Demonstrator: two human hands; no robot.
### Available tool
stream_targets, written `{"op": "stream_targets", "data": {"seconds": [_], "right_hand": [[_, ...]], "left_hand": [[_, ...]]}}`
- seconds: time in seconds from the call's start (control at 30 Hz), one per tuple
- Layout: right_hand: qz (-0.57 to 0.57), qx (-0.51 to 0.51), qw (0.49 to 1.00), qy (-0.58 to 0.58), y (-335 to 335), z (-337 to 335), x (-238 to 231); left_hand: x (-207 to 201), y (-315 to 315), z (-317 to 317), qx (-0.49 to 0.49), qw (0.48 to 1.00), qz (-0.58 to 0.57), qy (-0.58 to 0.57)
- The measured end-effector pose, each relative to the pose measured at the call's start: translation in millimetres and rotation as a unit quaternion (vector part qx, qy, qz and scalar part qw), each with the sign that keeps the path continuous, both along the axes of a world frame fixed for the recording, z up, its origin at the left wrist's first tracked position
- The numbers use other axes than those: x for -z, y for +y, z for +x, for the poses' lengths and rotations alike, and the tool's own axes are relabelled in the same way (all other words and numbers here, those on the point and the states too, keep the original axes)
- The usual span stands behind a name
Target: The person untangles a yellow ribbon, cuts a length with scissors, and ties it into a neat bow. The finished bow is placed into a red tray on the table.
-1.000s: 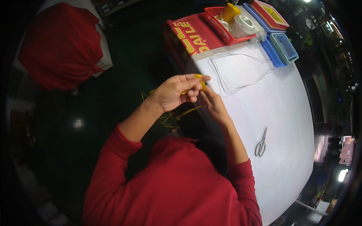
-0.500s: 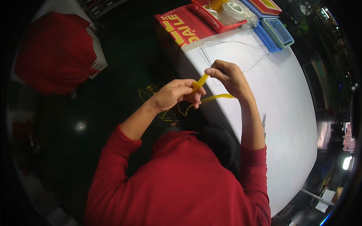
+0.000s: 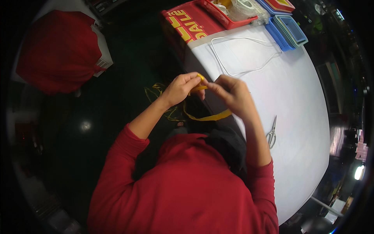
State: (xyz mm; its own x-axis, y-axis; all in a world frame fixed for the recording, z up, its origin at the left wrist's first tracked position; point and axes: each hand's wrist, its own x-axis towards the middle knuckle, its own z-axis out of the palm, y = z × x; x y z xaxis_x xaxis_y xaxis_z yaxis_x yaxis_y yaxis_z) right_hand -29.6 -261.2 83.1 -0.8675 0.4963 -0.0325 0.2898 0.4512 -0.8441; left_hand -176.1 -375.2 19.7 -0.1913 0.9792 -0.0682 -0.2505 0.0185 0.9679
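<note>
A yellow ribbon (image 3: 212, 117) runs between my two hands above the near left edge of the white table. Part of it loops over the fingers of my left hand (image 3: 181, 89), which is closed on it with thumb against forefinger. My right hand (image 3: 232, 94) pinches the ribbon close to the left fingertips. One length sags in a curve below both hands, and thin yellow strands hang over the dark floor beside my left wrist. On the table beyond my hands lies a bent white wire frame (image 3: 222, 62). Scissors (image 3: 272, 136) rest to the right of my right forearm.
At the table's far end, a red basket (image 3: 230, 23) holds rolls and clear plastic on a red printed cover (image 3: 187, 21). Stacked blue and green trays (image 3: 286, 33) stand beside it. A red cloth (image 3: 58, 50) covers something boxy at far left.
My right hand has come down and closer to my left, so the stretched ribbon piece between them is shorter. The ribbon now wraps the left fingers, and the lower length sags more.
</note>
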Motion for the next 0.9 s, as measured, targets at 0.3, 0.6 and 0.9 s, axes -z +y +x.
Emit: {"op": "stream_targets", "data": {"seconds": [0.3, 0.6, 0.9], "right_hand": [[-0.275, -0.027, 0.959, -0.058, -16, -1, 55], [-0.384, -0.003, 0.923, -0.008, 1, -6, 47], [-0.274, -0.029, 0.961, -0.005, 17, -15, 21]], "left_hand": [[-12, 17, 3, -0.17, 0.971, 0.141, -0.085], [-31, -1, 3, 0.026, 0.895, 0.179, -0.408], [-27, -24, -13, 0.179, 0.905, 0.151, -0.354]]}}
